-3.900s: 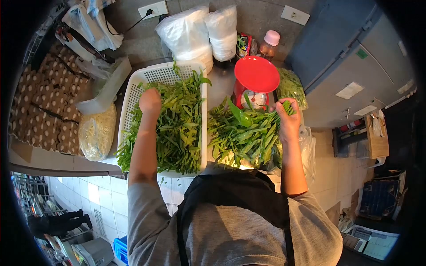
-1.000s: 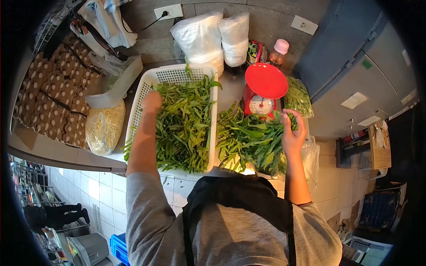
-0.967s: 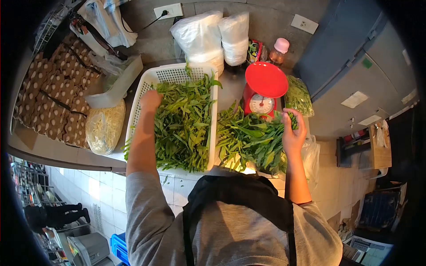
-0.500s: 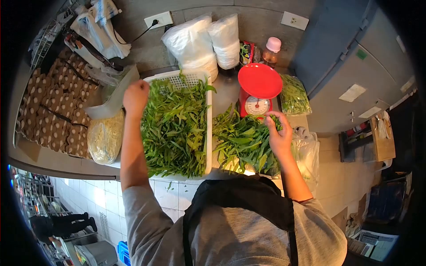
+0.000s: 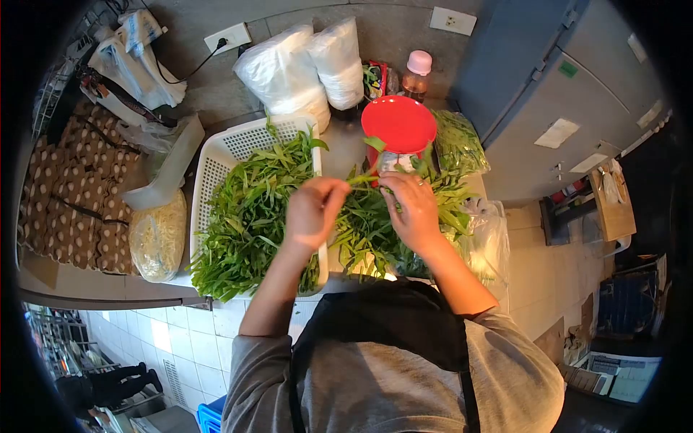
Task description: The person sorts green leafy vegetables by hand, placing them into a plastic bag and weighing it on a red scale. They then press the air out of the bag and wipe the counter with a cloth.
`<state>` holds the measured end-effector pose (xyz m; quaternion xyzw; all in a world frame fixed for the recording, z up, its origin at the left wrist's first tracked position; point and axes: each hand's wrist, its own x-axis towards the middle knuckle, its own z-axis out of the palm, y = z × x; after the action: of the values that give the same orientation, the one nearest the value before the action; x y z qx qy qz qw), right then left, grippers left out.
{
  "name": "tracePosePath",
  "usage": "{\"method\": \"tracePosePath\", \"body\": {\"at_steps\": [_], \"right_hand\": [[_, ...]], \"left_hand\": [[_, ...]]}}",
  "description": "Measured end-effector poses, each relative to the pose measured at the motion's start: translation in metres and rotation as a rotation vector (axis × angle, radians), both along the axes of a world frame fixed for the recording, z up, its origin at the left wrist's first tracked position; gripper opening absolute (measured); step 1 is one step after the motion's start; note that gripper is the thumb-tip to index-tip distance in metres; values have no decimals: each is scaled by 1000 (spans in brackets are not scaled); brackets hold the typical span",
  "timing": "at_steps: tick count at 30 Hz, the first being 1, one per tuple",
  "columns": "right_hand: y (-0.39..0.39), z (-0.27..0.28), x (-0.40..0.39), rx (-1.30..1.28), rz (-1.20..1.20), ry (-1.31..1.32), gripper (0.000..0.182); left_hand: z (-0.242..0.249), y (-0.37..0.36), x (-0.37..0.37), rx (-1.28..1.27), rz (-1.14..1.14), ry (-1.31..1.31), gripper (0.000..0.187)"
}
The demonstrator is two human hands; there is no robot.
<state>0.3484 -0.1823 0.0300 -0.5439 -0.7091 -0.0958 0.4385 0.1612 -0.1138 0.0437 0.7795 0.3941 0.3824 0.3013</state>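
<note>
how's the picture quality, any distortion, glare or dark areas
Head view: strong fisheye distortion curves lines on the grey tiled wall and leaves black corners; head view: warm light brightens the bare left hand near the wrist; head view: a bright glare patch lies on the white floor tiles; head view: the far right side sinks into shadow.

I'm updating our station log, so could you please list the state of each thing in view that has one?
Green stem: pinched by left hand, other end at right hand.
White basket: heaped with leafy greens.
Red scale pan: apparently empty.
Plastic bottle: pink cap on.
Left wall outlet: plug inserted.
Right wall outlet: nothing plugged in.
Metal cabinet: appears shut.
</note>
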Motion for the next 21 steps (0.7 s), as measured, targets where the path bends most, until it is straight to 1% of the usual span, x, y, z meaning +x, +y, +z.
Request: {"method": "tracePosePath", "body": {"at_steps": [1,2,6,9,12,15,16,18,19,21], "right_hand": [[0,-5,-1,-7,-21,-18,31],[0,-9,-2,-14,-40,-36,30],[-7,-19,-6,-61,-64,-84,30],[-8,-25,-9,-156,-54,93,23],[8,-62,6,-220,-130,553,12],[7,-52,29,-331,-137,808,13],[5,-50,33,-301,-158,776,14],[3,-46,39,-235,-198,712,15],[2,-41,40,-271,-209,715,15],[-6,-30,39,-351,-236,723,14]], "left_hand": [[3,-8,7,-26,-14,35,17],[11,-17,11,-64,-33,137,17],[-3,-25,12,-68,-66,11,15],[-9,-33,8,-136,-86,6,14],[-10,-45,6,-187,-108,38,13],[-27,-41,-7,-13,-224,262,16],[-35,-40,-12,27,-228,332,22],[-42,-28,-20,54,-159,295,25],[-39,-17,-24,71,-125,278,27],[-19,21,-40,-36,-24,343,19]]}}
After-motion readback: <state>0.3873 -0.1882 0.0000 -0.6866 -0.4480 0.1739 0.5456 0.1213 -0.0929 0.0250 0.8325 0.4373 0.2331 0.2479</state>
